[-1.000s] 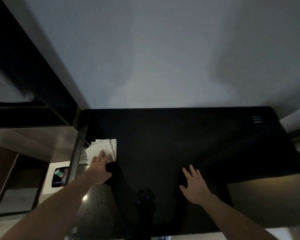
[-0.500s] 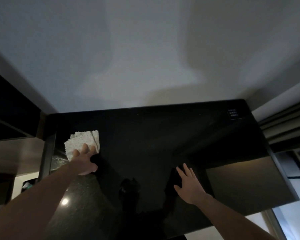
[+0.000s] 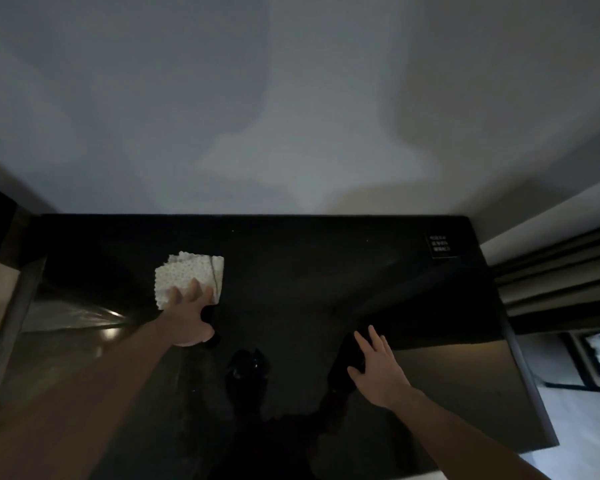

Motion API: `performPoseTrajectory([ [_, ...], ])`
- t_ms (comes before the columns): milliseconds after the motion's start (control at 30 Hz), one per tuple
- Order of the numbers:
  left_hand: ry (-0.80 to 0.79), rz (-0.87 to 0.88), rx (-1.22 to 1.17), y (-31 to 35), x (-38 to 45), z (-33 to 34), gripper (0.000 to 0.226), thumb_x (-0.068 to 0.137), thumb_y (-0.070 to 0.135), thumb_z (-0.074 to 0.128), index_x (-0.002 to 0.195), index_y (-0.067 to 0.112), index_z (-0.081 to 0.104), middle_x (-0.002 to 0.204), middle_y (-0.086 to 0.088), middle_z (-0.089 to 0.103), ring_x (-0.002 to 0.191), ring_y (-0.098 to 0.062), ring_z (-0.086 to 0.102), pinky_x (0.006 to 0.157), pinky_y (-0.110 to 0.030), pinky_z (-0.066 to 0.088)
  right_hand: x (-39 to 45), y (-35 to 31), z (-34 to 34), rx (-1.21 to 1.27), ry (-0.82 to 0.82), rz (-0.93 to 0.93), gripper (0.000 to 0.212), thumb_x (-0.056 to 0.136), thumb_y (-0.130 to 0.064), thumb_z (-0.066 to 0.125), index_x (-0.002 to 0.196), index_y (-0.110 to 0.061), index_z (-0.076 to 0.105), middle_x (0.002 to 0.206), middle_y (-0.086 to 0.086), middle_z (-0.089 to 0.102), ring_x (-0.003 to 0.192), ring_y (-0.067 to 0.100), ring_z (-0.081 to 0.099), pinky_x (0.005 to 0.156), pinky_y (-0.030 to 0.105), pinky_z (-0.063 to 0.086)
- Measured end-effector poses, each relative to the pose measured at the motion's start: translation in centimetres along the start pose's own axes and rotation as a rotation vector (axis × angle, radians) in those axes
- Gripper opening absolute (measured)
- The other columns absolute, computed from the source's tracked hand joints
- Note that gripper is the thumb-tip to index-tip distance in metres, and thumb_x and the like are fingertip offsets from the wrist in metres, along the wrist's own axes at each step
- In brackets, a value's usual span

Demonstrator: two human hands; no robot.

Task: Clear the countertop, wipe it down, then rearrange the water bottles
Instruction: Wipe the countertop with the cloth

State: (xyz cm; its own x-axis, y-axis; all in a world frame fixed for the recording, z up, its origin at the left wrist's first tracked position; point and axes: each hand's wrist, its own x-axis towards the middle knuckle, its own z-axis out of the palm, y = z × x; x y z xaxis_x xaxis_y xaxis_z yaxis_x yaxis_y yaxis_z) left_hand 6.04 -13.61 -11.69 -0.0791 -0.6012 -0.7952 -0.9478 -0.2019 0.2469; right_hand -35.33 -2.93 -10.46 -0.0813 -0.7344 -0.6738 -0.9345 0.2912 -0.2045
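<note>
The left hand (image 3: 187,315) is pressing flat, straight fingers on the paper towel (image 3: 187,277) to wipe the black countertop (image 3: 326,271), while the right hand (image 3: 378,367), fingers spread and holding nothing, is bracing.

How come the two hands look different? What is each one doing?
The left hand presses on a white paper towel; the right hand has nothing under it but the black countertop. The left hand reaches farther back on the countertop; the right hand stays nearer the front edge. Both are open, with straight fingers, palms down over the same dark, shiny top.
</note>
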Motion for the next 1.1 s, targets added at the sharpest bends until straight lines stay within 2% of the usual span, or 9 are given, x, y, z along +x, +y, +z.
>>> performPoseTrajectory([
  [233, 0.031, -0.03, -0.059, 11.3, 0.9, 3.7, 0.113, 0.077, 0.036, 0.068, 0.162, 0.039, -0.008, 0.166, 0.01, -0.029, 0.151, -0.035, -0.031, 0.125, -0.061, 0.011, 4.3, 10.9, -4.8, -0.061, 0.009, -0.043, 0.086, 0.101, -0.045, 0.056, 0.166, -0.03, 0.001, 0.172, -0.001, -0.017, 0.159, 0.032, -0.009, 0.13, 0.047, 0.012],
  [533, -0.023, -0.001, -0.073, 27.4, 2.7, 7.2, 0.116, 0.075, 0.029, 0.065, 0.16, 0.04, -0.014, 0.163, 0.012, -0.036, 0.148, -0.034, -0.037, 0.124, -0.064, 0.008, 5.9, 22.4, -8.5, -0.066, -0.014, -0.031, 0.086, 0.102, -0.045, 0.054, 0.165, -0.032, -0.003, 0.171, -0.001, -0.018, 0.159, 0.032, -0.011, 0.129, 0.048, 0.014],
  [733, -0.084, 0.087, 0.037, 36.3, 4.7, 8.3, 0.114, 0.08, 0.039, 0.063, 0.158, 0.039, -0.019, 0.162, 0.011, -0.038, 0.146, -0.036, -0.039, 0.123, -0.066, 0.011, 6.4, 25.8, -9.4, -0.025, 0.004, -0.029, 0.087, 0.101, -0.045, 0.056, 0.165, -0.032, -0.001, 0.171, -0.002, -0.018, 0.159, 0.03, -0.009, 0.129, 0.047, 0.016],
  [833, -0.118, 0.128, 0.091, 40.6, 5.3, 8.7, 0.112, 0.082, 0.037, 0.063, 0.159, 0.039, -0.017, 0.162, 0.013, -0.037, 0.146, -0.035, -0.039, 0.123, -0.066, 0.011, 6.1, 26.9, -9.4, -0.007, -0.008, -0.019, 0.087, 0.101, -0.045, 0.056, 0.165, -0.032, -0.001, 0.171, -0.003, -0.019, 0.159, 0.029, -0.008, 0.129, 0.045, 0.017],
  [1000, -0.2, 0.24, 0.061, 45.2, 5.5, 8.7, 0.107, 0.078, 0.022, 0.064, 0.161, 0.041, -0.001, 0.164, 0.017, -0.03, 0.149, -0.028, -0.036, 0.122, -0.065, 0.012, 5.4, 27.3, -9.4, -0.011, -0.007, -0.011, 0.087, 0.101, -0.042, 0.058, 0.166, -0.032, 0.001, 0.171, -0.004, -0.018, 0.16, 0.028, -0.006, 0.13, 0.043, 0.015],
  [1100, -0.198, 0.278, -0.07, 44.9, 5.3, 8.7, 0.1, 0.078, 0.019, 0.062, 0.16, 0.045, 0.012, 0.166, 0.023, -0.018, 0.156, -0.021, -0.018, 0.125, -0.054, 0.018, 5.6, 26.2, -10.3, 0.009, 0.021, -0.043, 0.089, 0.099, -0.041, 0.06, 0.166, -0.03, 0.003, 0.172, -0.001, -0.016, 0.16, 0.029, -0.005, 0.129, 0.041, 0.015],
])
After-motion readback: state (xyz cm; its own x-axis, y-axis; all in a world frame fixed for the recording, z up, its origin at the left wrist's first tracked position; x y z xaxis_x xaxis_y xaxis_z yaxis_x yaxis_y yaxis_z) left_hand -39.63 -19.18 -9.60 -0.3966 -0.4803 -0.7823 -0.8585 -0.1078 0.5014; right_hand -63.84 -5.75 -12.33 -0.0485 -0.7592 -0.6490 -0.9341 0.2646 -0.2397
